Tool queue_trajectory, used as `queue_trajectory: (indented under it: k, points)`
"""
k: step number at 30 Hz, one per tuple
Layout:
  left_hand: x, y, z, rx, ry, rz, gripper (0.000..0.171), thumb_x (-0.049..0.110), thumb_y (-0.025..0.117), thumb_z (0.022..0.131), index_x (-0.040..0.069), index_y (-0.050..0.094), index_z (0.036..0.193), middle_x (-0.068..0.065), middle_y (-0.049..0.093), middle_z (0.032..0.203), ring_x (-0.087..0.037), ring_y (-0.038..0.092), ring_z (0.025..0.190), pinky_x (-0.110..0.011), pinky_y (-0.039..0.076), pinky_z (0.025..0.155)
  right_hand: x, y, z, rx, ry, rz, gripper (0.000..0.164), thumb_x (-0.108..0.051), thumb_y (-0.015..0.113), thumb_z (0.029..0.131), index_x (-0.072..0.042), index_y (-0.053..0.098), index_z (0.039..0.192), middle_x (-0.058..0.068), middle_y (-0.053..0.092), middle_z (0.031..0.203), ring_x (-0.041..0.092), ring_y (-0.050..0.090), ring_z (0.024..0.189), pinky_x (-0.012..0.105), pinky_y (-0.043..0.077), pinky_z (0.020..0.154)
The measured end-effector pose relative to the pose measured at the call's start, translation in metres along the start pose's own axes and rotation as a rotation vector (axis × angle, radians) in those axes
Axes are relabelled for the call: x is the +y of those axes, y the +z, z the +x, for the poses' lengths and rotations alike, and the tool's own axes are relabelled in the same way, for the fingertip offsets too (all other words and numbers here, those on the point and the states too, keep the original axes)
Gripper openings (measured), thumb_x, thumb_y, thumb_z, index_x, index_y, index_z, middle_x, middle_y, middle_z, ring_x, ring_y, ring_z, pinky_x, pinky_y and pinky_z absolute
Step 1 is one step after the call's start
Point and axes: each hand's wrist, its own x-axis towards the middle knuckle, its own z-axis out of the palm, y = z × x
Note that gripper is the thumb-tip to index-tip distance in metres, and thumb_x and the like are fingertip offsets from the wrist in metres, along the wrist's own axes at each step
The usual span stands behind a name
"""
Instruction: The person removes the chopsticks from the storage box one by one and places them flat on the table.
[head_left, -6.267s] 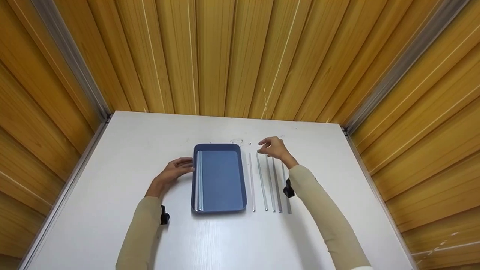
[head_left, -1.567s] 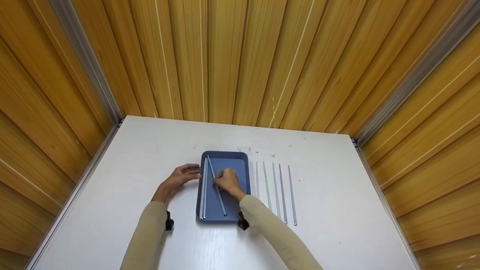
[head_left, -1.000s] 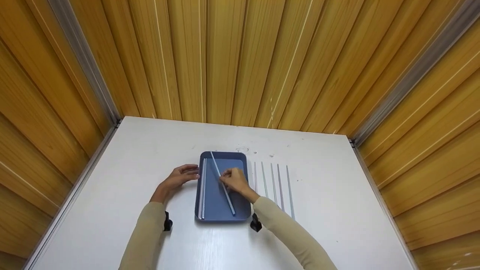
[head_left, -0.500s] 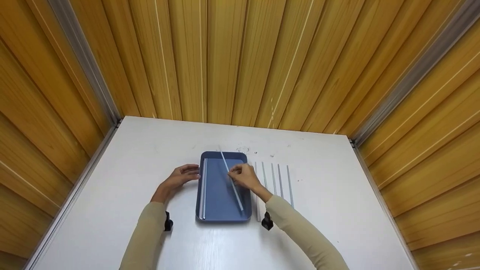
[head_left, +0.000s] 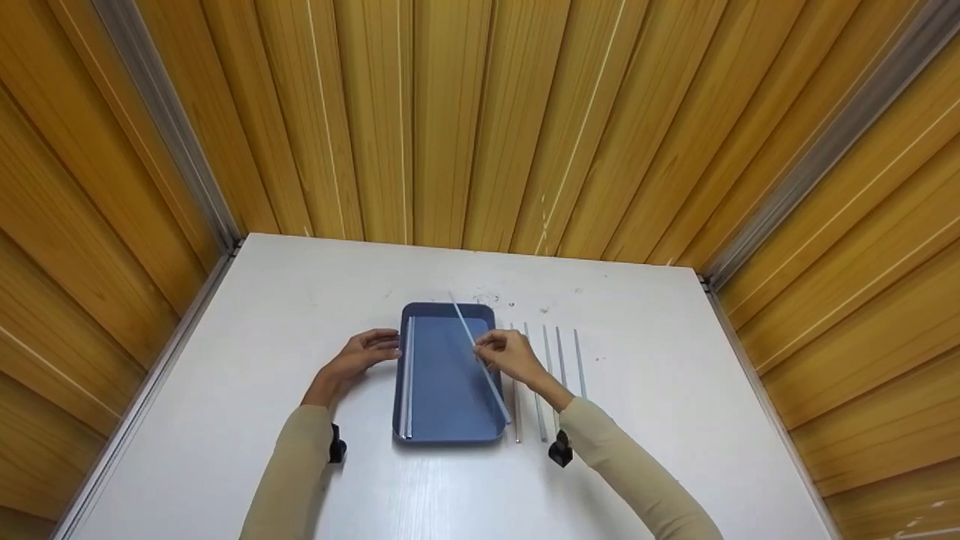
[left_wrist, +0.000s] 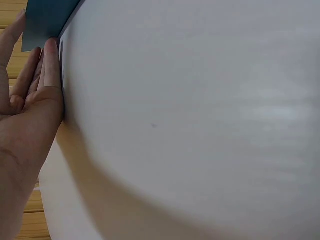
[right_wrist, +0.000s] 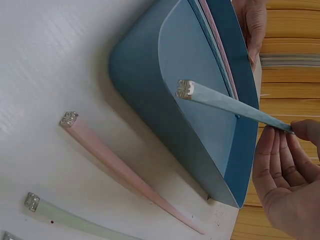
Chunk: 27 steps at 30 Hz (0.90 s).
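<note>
While the L hand (head_left: 365, 352) is resting nearly straight fingers against the tray (head_left: 442, 390), the R hand (head_left: 514, 355) is pinching a blue stick (right_wrist: 225, 102) over the tray's R edge; it should prob. be keeping it level w/o bumping the pink stick (right_wrist: 120, 165) nearby.

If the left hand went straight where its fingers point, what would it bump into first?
The blue tray, on its long left side. The left hand points right at that wall. Its fingertips look up against it, but I can't tell whether they all touch.
</note>
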Motion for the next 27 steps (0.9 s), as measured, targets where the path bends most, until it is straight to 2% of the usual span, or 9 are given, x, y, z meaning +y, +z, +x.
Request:
queue_trajectory:
  k: [5,8,15,21,24,27]
  points:
    - [0.000,-0.001,0.000,-0.004,0.001,0.007,0.063,0.008,0.075,0.092,-0.004,0.047,0.147,-0.024,0.056,0.147,-0.026,0.059,0.133,-0.041,0.040,0.117,0.004,-0.012,-0.006,0.016,-0.004,0.015,0.022,-0.008,0.070,0.096,0.012,0.071,0.107,0.032,0.073,0.091,0.032,0.073,0.073,0.030,0.062,0.059]
    - [0.000,-0.002,0.000,-0.011,0.005,0.012,0.063,0.008,0.075,0.092,-0.004,0.047,0.147,-0.024,0.056,0.147,-0.025,0.060,0.132,-0.039,0.042,0.116,0.008,-0.020,-0.010,0.029,-0.010,0.006,0.023,-0.007,0.069,0.096,0.013,0.070,0.108,0.033,0.073,0.092,0.039,0.072,0.073,0.034,0.062,0.060]
    - [0.001,-0.004,0.000,0.005,-0.013,-0.013,0.064,0.009,0.077,0.091,-0.001,0.048,0.147,-0.022,0.056,0.147,-0.023,0.059,0.133,-0.037,0.044,0.114,0.019,-0.042,-0.018,0.049,0.019,-0.008,0.026,-0.011,0.069,0.098,0.011,0.070,0.110,0.029,0.074,0.093,0.023,0.071,0.071,0.023,0.060,0.062]
    - [-0.001,-0.003,0.000,0.004,-0.023,-0.009,0.065,0.010,0.077,0.091,-0.001,0.048,0.148,-0.021,0.055,0.149,-0.026,0.056,0.136,-0.041,0.041,0.117,0.032,-0.061,-0.028,0.079,0.066,0.006,0.025,-0.008,0.067,0.098,0.013,0.070,0.111,0.032,0.073,0.095,0.015,0.070,0.069,0.020,0.058,0.061]
    - [-0.001,-0.002,0.000,0.012,-0.028,-0.008,0.064,0.009,0.077,0.090,0.000,0.050,0.147,-0.021,0.057,0.147,-0.024,0.058,0.133,-0.039,0.042,0.115,0.030,-0.069,-0.035,0.091,0.091,-0.002,0.025,-0.006,0.066,0.098,0.015,0.068,0.112,0.034,0.072,0.095,0.012,0.068,0.068,0.021,0.057,0.060]
    - [0.000,-0.002,0.000,0.007,-0.024,0.002,0.063,0.010,0.077,0.090,0.000,0.050,0.146,-0.021,0.057,0.147,-0.023,0.060,0.131,-0.038,0.043,0.114,0.037,-0.077,-0.040,0.119,0.116,-0.017,0.024,-0.006,0.066,0.098,0.014,0.069,0.111,0.030,0.073,0.093,0.010,0.066,0.068,0.021,0.056,0.059]
